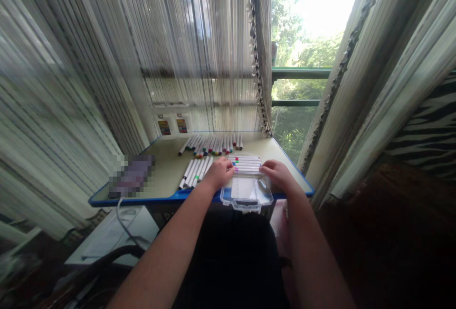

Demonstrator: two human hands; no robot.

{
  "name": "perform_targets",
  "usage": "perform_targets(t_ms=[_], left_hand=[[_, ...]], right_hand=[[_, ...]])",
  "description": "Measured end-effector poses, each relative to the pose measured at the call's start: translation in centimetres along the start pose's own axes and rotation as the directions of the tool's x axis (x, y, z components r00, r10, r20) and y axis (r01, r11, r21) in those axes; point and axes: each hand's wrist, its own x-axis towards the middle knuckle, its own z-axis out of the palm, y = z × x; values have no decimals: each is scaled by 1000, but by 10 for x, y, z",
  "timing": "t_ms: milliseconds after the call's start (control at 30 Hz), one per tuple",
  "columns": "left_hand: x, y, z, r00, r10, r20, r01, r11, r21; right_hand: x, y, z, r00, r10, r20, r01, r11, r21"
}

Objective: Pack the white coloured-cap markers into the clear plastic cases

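1. Two bare forearms (167, 252) reach forward above a dark-clothed lap (231, 261).
2. Left hand (219, 173) and right hand (280, 175), fingers curved, touch opposite ends of stacked white colour-capped markers (245, 163); any grip is unclear.
3. Those markers sit at the far edge of a clear plastic box (246, 194), on a beige blue-edged desk (160, 178).
4. More white markers (210, 146) lie in rows beyond.

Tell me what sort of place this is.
Probably a room in a home: white markers on a blue-edged desk by a window, with striped sheer curtains and a green railing outside.
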Motion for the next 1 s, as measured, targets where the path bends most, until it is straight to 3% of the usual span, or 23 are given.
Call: perform_targets(t_ms=[133,300,1000], left_hand=[[1,-1,0,997,-57,-55,58,998,7],[1,-2,0,990,-107,-92,103,993,-49],[2,-6,4,993,-108,-56,100,987,-125]], right_hand=[[0,0,2,1000,-16,-1,16,998,62],[0,-3,5,996,-85,3,85,996,-37],[1,-1,8,994,-108,-7,108,994,-13]])
